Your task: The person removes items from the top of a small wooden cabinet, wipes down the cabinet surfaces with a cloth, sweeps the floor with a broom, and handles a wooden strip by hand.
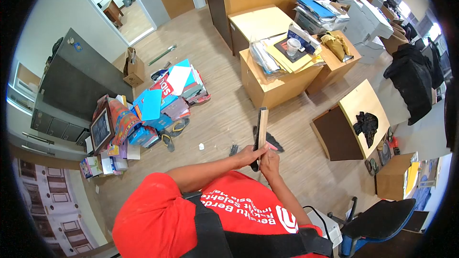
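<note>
Both my hands meet in front of the red shirt, near the middle of the head view. My left hand (249, 156) is wrapped round the lower end of a long, narrow piece with a dark edge and a light wooden face (262, 126), which points away from me. My right hand (269, 161) is closed beside it, against a small pink thing (273, 146); what its fingers hold is partly hidden. Behind the hands, a dark, feathery-looking shape (275, 142) lies on the floor.
Wooden cabinets (279, 86) bear papers and a plastic cup. Another cabinet (361, 119) at right has a black bag on top. Stacked books and folders (165, 96), sandals (168, 142) and a carton (135, 69) are at left. An office chair (380, 217) is close at lower right.
</note>
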A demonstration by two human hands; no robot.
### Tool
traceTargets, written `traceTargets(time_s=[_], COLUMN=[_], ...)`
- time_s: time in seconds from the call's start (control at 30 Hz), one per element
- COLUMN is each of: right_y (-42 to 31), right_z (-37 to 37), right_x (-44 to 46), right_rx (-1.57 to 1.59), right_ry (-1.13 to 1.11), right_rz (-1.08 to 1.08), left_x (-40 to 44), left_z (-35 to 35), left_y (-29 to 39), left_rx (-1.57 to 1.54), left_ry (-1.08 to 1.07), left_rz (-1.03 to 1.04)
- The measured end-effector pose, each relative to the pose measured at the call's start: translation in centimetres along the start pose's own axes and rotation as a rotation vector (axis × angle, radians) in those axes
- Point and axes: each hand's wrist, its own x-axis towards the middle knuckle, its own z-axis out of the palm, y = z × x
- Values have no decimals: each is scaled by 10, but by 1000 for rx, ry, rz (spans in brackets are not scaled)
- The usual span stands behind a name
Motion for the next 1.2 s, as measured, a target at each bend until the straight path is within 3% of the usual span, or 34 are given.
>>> traceTargets(time_s=[0.13,0.23,0.3,0.43,0.5,0.6,0.7,0.83,0.87,0.93,1.0,1.07,1.13,1.2], right_y=[7,3,-1,-19,-15,27,24,44,46,35,51,53,23,16], right_z=[-2,-4,-3,-10,-13,0,-10,2,0,-8,-4,-8,-25,-36], right_x=[0,3,2,6,3,-6,-8,-7,-5,-3,-3,1,8,8], right_rx=[-94,-280,-103,-104,-100,122,86,-33,-31,-155,-96,-42,446,483], right_ry=[4,66,152,210,125,137,11,109,117,-88,-75,-75,-265,-345], right_rz=[66,-59,133,205,352,349,365,229,230,314,244,168,730,767], left_x=[-5,4,3,12,36,27,17,1,10,19,28,44,47,45], left_z=[6,8,13,30,30,23,31,40,41,37,29,23,20,12], left_y=[8,-2,-1,-23,-58,-45,-38,-16,-28,-38,-45,-55,-52,-28], left_rx=[-54,-70,-105,-411,-60,218,306,254,236,228,-359,-449,-543,-676], left_ry=[-77,-94,-104,-198,-10,-89,11,-53,28,100,2,9,27,93], left_rz=[-23,-136,-131,-33,171,54,167,158,68,-23,-109,10,131,154])
